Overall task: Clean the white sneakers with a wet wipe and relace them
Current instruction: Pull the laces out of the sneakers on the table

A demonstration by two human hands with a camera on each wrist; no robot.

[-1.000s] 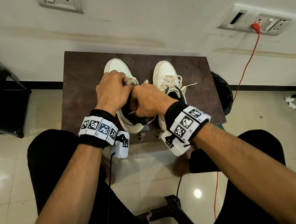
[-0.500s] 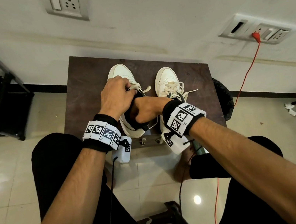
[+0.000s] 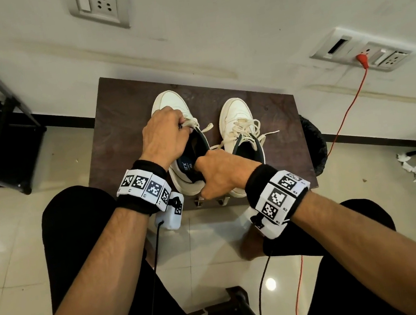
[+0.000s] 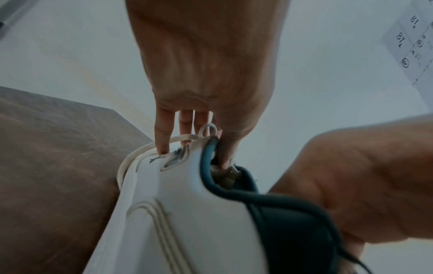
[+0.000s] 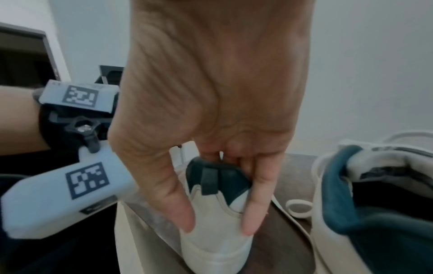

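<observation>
So L hand (image 3: 163, 134) pinches lace (image 3: 190, 124) on centre-frame left sneaker (image 3: 170, 106), R hand (image 3: 220, 173) grips its heel; right sneaker (image 3: 235, 114) laced, untied. Wipe unseen.

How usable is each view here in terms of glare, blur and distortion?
Head view: sharp and evenly lit, with lamp glare spots on the floor tiles and wide-angle bending at the edges. Left wrist view: dim and bluish, the left hand and left sneaker soft, the right hand blurred. Right wrist view: slightly soft, the right sneaker stretched at the edge.
</observation>
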